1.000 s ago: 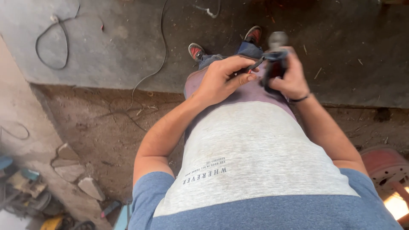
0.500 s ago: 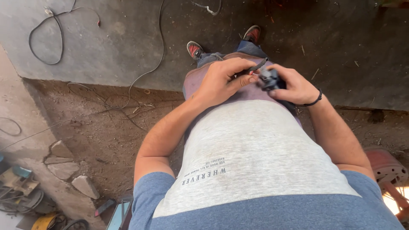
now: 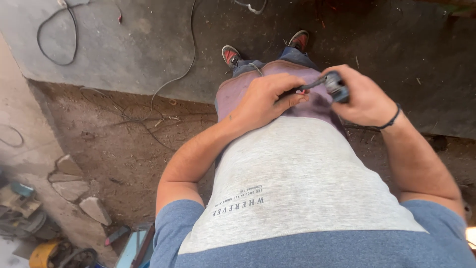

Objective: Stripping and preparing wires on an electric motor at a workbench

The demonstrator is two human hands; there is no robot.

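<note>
Far left, floor edge: pale stone slabs (image 3: pixel 74 191) set in dirt; beside them a yellow tool (image 3: pixel 42 253) and a teal tool (image 3: pixel 22 191), too cropped to name.
Upper left, floor (image 3: pixel 124 44): grey concrete, with a dark looped cable (image 3: pixel 54 44) lying on it and a thin wire (image 3: pixel 173 79) trailing down onto the bare earth.
Centre top: red-and-grey shoes (image 3: pixel 230 53) poking out beyond the purple shirt hem.
Left hand (image 3: pixel 265 99): resting against the belly, fingers (image 3: pixel 292 101) curled together and pinched on a thin dark cord or rod (image 3: pixel 312 85) running to the device; a small red bit shows just under the fingertips, too small to identify.
Device (image 3: pixel 337 87): small, dark grey, compact body with a rounded end, held in front of the waist, above the feet, well clear of the floor; exact kind not readable.
Right hand (image 3: pixel 364 97): wrapped around the device from the right, fingers clamped on its body; black band on the wrist (image 3: pixel 389 121).
Handling, as a judgement: likely light, rigid and hard-shelled, easy for one palm; casing probably smooth, so a full wrap around the body looks safest; the thin cord looks flexible and better pinched close to the body than tugged.
Far right edge: a reddish round object (image 3: pixel 468 211), mostly out of view.
</note>
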